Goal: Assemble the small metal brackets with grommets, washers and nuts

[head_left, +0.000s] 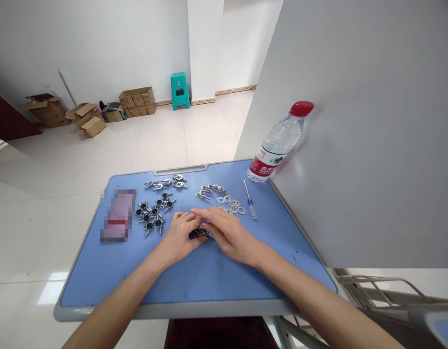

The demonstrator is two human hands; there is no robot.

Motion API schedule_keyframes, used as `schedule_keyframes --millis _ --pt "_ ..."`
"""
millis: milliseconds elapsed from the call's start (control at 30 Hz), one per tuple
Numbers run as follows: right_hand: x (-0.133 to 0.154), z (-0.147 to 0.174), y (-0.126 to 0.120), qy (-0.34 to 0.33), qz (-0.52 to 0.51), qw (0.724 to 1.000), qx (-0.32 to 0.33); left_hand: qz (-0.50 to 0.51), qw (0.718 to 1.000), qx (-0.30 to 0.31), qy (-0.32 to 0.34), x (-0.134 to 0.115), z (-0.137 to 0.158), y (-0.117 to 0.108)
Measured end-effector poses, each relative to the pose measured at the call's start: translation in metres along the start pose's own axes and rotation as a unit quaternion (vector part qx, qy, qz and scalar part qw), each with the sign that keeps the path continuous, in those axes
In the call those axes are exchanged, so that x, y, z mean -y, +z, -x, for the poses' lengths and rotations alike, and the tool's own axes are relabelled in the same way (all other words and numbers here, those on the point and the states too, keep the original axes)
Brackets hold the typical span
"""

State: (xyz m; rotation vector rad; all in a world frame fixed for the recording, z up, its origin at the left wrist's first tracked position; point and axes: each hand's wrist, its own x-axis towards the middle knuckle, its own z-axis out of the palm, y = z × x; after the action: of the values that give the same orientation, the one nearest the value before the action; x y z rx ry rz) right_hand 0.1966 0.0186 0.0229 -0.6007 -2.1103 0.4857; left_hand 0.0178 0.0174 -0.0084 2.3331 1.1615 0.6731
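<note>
Near the middle of the desk, my left hand (182,237) and my right hand (231,235) meet with curled fingers around a small metal part (202,232). Fingers hide most of it, so its full shape does not show. Flat metal plates with holes (235,205) lie just beyond my right hand, partly covered by it. Several metal fittings with black round faces (154,212) are grouped to the left of my left hand. Farther back are U-shaped metal pieces (166,182) and a curved row of small metal pieces (211,189).
A screwdriver (250,201) with a clear blue handle lies to the right. Behind it a water bottle (276,148) leans by the grey panel (372,145). A blurred purple item (119,215) rests at the desk's left. Cardboard boxes (138,102) and a teal stool (179,91) stand beyond.
</note>
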Motion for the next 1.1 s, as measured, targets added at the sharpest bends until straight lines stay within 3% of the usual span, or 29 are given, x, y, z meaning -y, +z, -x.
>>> schedule_keyframes --millis 200,400,500,667,1100 --pt "-0.002 0.001 0.001 -0.011 0.016 1.0 0.008 -0.002 1.0 -0.004 -0.003 0.001 0.0 0.001" --pt "0.001 0.001 -0.005 0.033 -0.068 0.996 0.051 -0.001 1.0 0.008 -0.003 -0.001 0.0 -0.002" --pt "0.003 0.002 -0.014 0.066 -0.097 0.993 0.025 -0.007 1.0 0.016 -0.014 -0.005 0.0 -0.004" --pt "-0.002 0.006 -0.024 0.097 -0.052 0.994 -0.013 -0.027 0.999 0.026 -0.016 -0.009 -0.001 -0.007" --pt "-0.003 0.009 -0.018 0.105 -0.054 0.993 0.005 -0.031 0.999 0.026 -0.024 -0.005 -0.001 -0.005"
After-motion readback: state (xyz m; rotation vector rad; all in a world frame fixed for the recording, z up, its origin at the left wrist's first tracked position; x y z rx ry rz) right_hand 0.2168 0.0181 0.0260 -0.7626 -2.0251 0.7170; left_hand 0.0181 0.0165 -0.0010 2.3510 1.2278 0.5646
